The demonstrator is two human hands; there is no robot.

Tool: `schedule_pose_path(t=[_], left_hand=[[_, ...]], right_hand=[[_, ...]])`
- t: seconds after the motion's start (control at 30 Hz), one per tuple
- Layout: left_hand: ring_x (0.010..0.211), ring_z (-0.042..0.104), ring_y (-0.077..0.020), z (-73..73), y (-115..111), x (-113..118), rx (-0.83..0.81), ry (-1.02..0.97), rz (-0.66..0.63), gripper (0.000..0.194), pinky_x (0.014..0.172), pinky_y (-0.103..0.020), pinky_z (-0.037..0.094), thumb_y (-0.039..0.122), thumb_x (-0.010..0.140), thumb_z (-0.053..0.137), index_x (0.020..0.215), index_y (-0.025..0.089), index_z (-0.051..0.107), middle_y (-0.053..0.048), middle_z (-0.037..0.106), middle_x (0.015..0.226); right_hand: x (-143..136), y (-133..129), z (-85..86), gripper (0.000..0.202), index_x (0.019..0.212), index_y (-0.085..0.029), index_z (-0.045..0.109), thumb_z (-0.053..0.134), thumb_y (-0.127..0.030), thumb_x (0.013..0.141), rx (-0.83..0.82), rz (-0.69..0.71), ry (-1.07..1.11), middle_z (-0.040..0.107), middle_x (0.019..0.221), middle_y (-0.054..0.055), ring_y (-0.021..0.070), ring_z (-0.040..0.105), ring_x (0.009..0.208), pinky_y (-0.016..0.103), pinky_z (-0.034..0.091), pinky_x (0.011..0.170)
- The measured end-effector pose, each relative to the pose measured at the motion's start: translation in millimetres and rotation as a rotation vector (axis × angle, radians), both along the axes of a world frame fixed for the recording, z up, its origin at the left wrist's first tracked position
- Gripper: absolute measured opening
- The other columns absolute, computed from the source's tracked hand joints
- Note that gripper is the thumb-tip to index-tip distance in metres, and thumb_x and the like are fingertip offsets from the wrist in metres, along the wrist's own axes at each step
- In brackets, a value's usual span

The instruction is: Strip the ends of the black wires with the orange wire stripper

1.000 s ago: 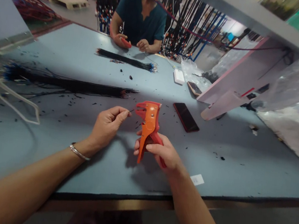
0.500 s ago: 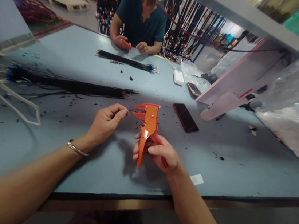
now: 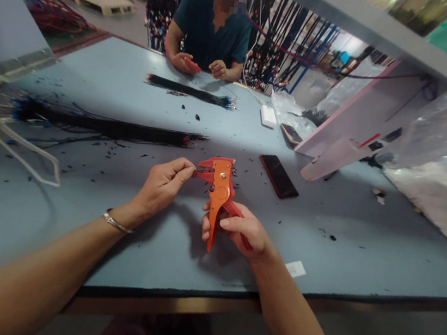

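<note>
My right hand is wrapped round the handles of an orange and red wire stripper, whose jaws point left. Just left of those jaws, my left hand pinches a thin dark wire between thumb and fingers; the wire's end lies at the jaws. A long bundle of black wires rests on the table beyond my left hand. Farther back lies a shorter bundle of black wires with blue and silvery ends.
Across the table a person holds a red tool. A dark phone lies right of the stripper, near a slanted panel. A white wire frame with yellow stands at left. Small black scraps dot the tabletop.
My left hand has moved slightly right and the stripper's head slightly left, so the wire's end and the jaws now meet. The view has shifted a little.
</note>
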State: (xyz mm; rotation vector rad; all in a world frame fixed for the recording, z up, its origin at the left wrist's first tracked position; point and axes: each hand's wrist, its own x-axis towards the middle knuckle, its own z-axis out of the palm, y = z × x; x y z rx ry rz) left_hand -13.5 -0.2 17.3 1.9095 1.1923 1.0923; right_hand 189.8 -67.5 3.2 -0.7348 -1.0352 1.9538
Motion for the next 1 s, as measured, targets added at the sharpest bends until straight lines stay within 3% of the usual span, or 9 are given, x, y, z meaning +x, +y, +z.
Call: schedule_pose_path(t=[0.17, 0.47, 1.0], left_hand=[[0.064, 0.048, -0.0139, -0.1, 1.1, -0.6, 0.025, 0.037, -0.011, 0.031, 0.062, -0.024, 0.038, 0.038, 0.09, 0.045, 0.079, 0.017, 0.064, 0.001, 0.056, 0.067], [0.062, 0.045, -0.0133, 0.1, 0.6, 0.3, 0.059, 0.015, -0.009, 0.028, 0.06, -0.023, 0.036, 0.036, 0.09, 0.046, 0.077, 0.017, 0.062, 0.002, 0.052, 0.064], [0.061, 0.048, -0.0134, 3.4, -3.5, 1.5, 0.091, 0.024, 0.027, 0.028, 0.059, -0.024, 0.037, 0.035, 0.089, 0.047, 0.075, 0.018, 0.063, 0.001, 0.056, 0.064]], right_hand=[[-0.4, 0.7, -0.3, 0.035, 0.105, -0.012, 0.06, 0.069, -0.025, 0.074, 0.003, 0.005, -0.023, 0.067, 0.083, 0.006, 0.0182, 0.067, 0.069, 0.029, 0.055, 0.059], [-2.5, -0.5, 0.8, 0.027, 0.096, -0.014, 0.057, 0.071, -0.028, 0.076, 0.049, -0.03, -0.08, 0.062, 0.072, 0.002, 0.0141, 0.061, 0.057, 0.024, 0.052, 0.045], [-5.8, -1.7, 0.2, 0.026, 0.085, -0.014, 0.057, 0.073, -0.033, 0.076, 0.114, -0.051, -0.146, 0.06, 0.064, 0.0, 0.0109, 0.055, 0.048, 0.021, 0.049, 0.041]])
